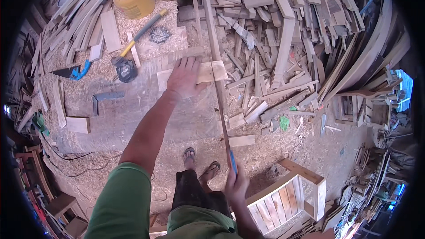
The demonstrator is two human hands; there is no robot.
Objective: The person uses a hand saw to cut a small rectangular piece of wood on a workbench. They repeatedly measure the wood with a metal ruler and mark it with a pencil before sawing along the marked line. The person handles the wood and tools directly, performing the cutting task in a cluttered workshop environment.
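My left hand (pixel 183 79) lies flat on a short pale board (pixel 218 71), its fingers stretched out over the wood. The board lies crosswise near the right edge of the work surface, with its right end over a long narrow strip of wood (pixel 210 28). Wrapped round the blue handle of a handsaw (pixel 225 132), my right hand (pixel 237 182) is low and to the right of my feet. The thin saw blade runs up toward the board and meets it near its right end. A small wood offcut (pixel 242 140) is just right of the blade.
A metal try square (pixel 110 96), a wood block (pixel 78 125), a second saw (pixel 79 71) and a long-handled hammer (pixel 126 68) lie on the left. Yellow buckets (pixel 133 1) stand behind. Heaped scrap wood (pixel 265 40) fills the right. A slatted wooden piece (pixel 279 203) stands near my right arm.
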